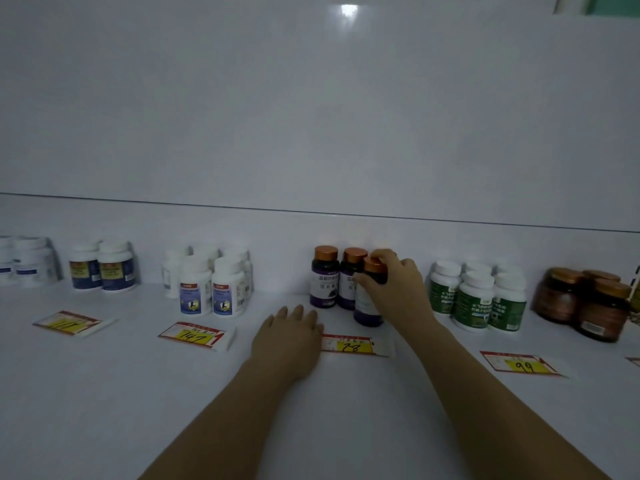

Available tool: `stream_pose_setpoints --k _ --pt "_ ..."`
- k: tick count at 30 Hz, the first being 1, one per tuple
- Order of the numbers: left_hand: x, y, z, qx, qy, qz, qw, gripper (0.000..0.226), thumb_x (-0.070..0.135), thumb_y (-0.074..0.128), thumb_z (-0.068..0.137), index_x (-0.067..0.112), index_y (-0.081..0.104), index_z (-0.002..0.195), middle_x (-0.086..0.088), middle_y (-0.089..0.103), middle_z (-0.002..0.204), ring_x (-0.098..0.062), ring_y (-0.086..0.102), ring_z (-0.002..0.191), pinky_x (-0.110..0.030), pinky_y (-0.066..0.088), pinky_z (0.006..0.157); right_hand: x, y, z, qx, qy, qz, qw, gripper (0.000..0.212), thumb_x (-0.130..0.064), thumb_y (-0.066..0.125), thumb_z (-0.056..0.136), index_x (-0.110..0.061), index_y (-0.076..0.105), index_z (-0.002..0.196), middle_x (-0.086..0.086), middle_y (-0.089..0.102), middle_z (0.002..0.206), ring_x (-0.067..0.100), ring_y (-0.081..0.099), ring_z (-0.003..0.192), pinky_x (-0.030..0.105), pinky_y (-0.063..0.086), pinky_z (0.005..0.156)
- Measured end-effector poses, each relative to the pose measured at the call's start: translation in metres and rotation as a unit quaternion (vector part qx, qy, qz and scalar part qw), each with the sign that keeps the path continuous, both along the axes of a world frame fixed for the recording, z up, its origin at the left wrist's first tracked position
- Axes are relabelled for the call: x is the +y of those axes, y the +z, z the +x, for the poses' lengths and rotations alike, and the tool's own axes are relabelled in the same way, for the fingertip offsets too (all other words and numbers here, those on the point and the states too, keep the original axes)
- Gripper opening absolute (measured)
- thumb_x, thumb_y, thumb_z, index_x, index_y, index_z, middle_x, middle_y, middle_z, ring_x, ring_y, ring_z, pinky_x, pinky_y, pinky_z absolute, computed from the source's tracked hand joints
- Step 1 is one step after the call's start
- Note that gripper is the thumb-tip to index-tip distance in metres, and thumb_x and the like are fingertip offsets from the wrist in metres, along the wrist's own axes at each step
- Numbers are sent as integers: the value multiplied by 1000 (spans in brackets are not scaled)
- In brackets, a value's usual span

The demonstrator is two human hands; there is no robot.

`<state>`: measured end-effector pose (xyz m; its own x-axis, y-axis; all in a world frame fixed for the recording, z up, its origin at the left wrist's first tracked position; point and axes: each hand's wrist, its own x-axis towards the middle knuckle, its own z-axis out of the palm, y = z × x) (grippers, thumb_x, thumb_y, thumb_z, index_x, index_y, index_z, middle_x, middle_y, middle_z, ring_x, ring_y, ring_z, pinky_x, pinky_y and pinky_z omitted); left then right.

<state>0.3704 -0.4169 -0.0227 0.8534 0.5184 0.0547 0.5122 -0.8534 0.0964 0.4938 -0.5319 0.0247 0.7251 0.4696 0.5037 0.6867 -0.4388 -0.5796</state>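
Under right hand (394, 285): purple bottle (369, 308) upright, cap up.

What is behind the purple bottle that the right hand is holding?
Two more copper-capped bottles, then the white wall. The right hand and the held bottle hide anything further right.

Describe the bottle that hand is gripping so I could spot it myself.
On the long white shelf, find the price tag marked 78; behind it stand dark purple bottles with copper caps. It is the front bottle, nearest the green-labelled bottles, the only one with the right hand gripping its cap.
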Motion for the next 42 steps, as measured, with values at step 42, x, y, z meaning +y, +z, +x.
stream_pose_setpoints --k 42 --pt "-23 36 -12 -321 -123 -332 878 60 31 83 65 29 45 111 6 62 114 -12 61 104 -29 53 91 -17 31 -19 200 301 180 915 19 -21 49 98 -21 59 114 -5 67 100 15 64 99 32 56 85"
